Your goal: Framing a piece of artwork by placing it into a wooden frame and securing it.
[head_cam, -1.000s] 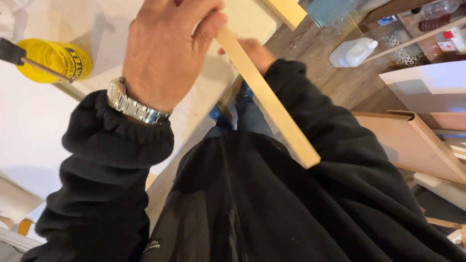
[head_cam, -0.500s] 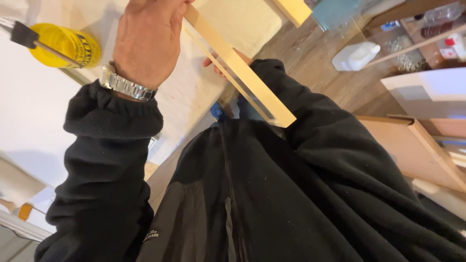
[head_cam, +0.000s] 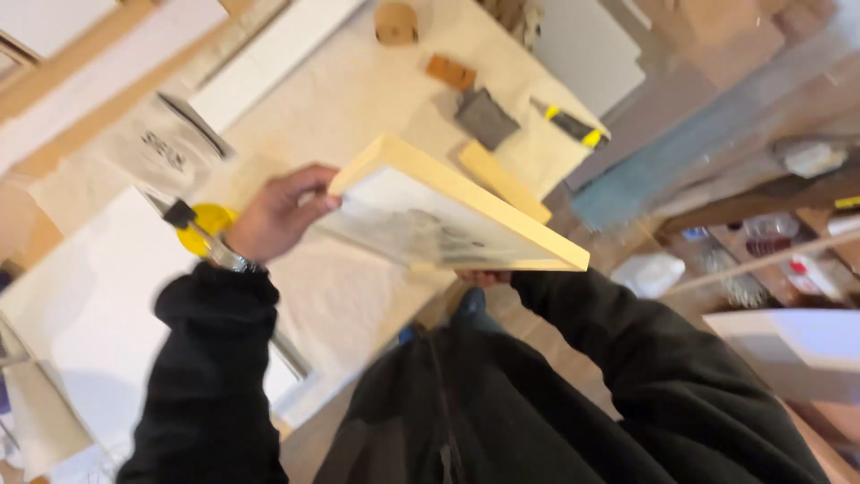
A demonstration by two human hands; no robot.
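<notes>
I hold a pale wooden frame with a clear glass pane (head_cam: 452,215) flat in front of my chest. My left hand (head_cam: 276,213) grips the frame's left corner, a metal watch on that wrist. My right hand (head_cam: 484,277) supports the frame from below at its near edge; only a few fingers show under the wood. Both arms wear black sleeves.
A workbench covered with cream cloth (head_cam: 358,99) lies ahead, with a yellow bottle (head_cam: 204,229), a grey pad (head_cam: 485,117), a brown block (head_cam: 450,72), a wood strip (head_cam: 503,182) and a yellow-black tool (head_cam: 570,124). Cluttered shelves (head_cam: 770,242) stand at right.
The frame has swung from edge-on and close to my face to flat and lower, showing its glass face. The view has lifted, revealing more of the workbench.
</notes>
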